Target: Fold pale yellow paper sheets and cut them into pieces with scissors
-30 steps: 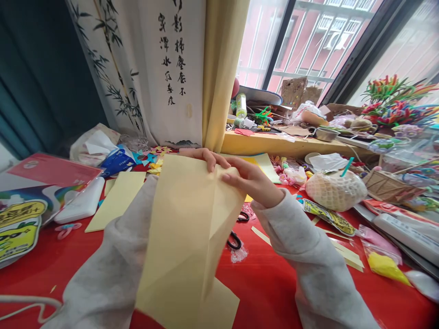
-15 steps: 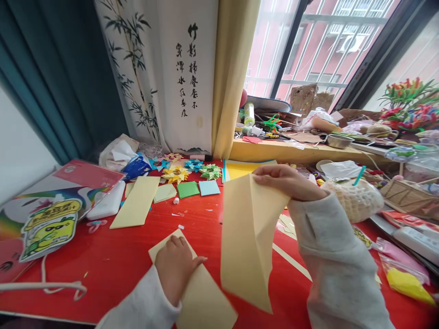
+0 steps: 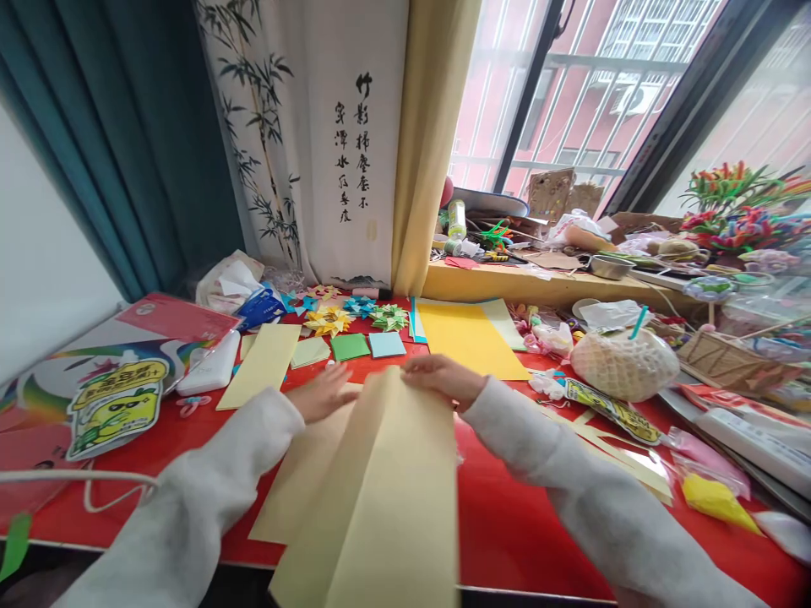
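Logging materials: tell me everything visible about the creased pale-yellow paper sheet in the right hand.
The creased pale-yellow paper sheet looks thin and plain, creased lengthwise into two visible panels. The right hand holds its far end; its near end runs out of the picture. It partly covers another pale-yellow paper piece.

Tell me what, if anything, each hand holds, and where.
The right hand holds the creased cream sheet by its far edge. The left hand, fingers spread, grips nothing visible.
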Demonstrator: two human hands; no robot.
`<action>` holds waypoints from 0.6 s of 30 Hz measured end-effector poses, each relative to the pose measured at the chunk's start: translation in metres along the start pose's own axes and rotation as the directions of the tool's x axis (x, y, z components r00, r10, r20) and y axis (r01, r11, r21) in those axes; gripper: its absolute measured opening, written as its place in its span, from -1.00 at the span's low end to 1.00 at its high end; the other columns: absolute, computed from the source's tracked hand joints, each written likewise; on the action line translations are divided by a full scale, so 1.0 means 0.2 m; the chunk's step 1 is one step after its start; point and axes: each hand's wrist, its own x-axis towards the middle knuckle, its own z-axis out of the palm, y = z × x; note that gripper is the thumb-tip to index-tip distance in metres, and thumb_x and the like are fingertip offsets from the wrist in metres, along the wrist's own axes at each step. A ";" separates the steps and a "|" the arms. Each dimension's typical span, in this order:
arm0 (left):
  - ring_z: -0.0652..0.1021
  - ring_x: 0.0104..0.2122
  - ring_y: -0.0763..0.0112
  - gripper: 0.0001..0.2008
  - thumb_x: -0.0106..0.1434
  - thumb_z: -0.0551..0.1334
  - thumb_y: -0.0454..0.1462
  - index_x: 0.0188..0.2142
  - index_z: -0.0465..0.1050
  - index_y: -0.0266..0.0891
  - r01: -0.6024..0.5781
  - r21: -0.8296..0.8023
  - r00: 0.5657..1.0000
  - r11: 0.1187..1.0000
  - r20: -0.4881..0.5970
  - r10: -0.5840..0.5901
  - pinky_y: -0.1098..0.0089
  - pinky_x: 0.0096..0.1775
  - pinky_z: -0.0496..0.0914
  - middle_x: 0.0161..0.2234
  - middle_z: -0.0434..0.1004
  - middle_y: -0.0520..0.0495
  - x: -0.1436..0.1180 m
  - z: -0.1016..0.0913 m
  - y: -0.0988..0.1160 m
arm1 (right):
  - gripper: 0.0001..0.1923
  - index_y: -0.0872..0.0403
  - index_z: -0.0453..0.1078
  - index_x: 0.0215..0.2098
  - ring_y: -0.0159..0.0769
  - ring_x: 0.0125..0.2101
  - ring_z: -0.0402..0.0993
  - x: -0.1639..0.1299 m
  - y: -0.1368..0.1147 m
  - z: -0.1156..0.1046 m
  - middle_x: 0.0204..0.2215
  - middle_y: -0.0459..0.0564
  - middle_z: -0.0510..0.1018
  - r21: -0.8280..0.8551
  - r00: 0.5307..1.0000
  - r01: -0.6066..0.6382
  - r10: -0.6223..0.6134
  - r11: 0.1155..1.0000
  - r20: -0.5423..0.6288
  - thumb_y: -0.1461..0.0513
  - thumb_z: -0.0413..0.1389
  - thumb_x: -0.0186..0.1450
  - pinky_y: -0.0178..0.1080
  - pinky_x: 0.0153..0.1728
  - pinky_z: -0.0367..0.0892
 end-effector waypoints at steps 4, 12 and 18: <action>0.25 0.03 0.37 -0.47 0.21 -0.20 0.01 0.06 0.12 -0.20 -0.046 -0.460 0.980 0.887 0.151 0.128 0.42 -0.02 0.15 0.06 0.20 -0.08 0.16 -0.10 0.09 | -0.82 0.15 0.34 -0.42 -0.42 -0.55 0.33 0.09 0.24 0.04 -0.58 -0.09 0.40 -0.192 0.996 -0.051 0.064 0.980 0.060 0.18 0.06 0.09 -0.35 -0.49 0.25; 0.41 -0.38 0.43 -0.66 0.01 0.18 -0.07 -0.29 0.37 -0.25 0.024 -0.621 0.915 0.783 0.330 0.234 0.48 -0.37 0.26 -0.41 0.41 0.01 0.22 0.11 0.19 | -0.85 0.14 0.42 -0.42 -0.39 -0.47 0.28 0.06 0.35 -0.02 -0.53 -0.08 0.43 -0.433 0.998 0.062 -0.044 0.899 0.051 0.27 0.03 0.09 -0.34 -0.41 0.18; 0.40 -0.39 0.42 -0.72 0.04 0.14 -0.11 -0.37 0.43 -0.27 0.083 -0.631 0.922 0.772 0.342 0.180 0.49 -0.38 0.25 -0.43 0.44 0.01 0.18 0.12 0.20 | -0.79 0.14 0.42 -0.35 -0.41 -0.51 0.28 0.02 0.38 0.01 -0.54 -0.08 0.42 -0.460 0.996 0.085 -0.059 0.884 0.069 0.21 0.01 0.12 -0.37 -0.47 0.17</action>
